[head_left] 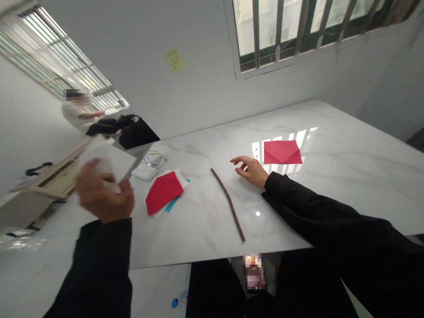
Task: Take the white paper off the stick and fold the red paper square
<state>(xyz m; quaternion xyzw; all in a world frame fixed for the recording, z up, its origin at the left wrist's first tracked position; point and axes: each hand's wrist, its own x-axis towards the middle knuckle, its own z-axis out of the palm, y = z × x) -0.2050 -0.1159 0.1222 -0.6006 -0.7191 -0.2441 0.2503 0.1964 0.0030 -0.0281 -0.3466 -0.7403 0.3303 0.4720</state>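
The white marbled table [344,190] spreads out in front of me, its far edge against a wall with a barred window [298,33]. Beyond its left end a person [77,115] in a light top sits before another barred window. My left hand [104,192], blurred, is raised over the table's left side, thumb and fingers closed on a piece of white paper [122,160], itself partly smeared by the blur. My right hand [251,171] is open, palm down and fingers loosely bent, between the stick and the single red envelope; I cannot tell whether it touches the tabletop. Between my hands, nearer the left, lies a fanned pile, a red piece [164,192] on top with white and blue edges showing beneath. The brown stick [229,203], slim and slightly bent, lies slantwise, one end near the table's front edge. The red envelope [282,153] lies flat beyond my right wrist, in barred patches of sunlight. A small yellow note [175,61] is stuck to the wall, and a blue cap [175,303] shows below the table.
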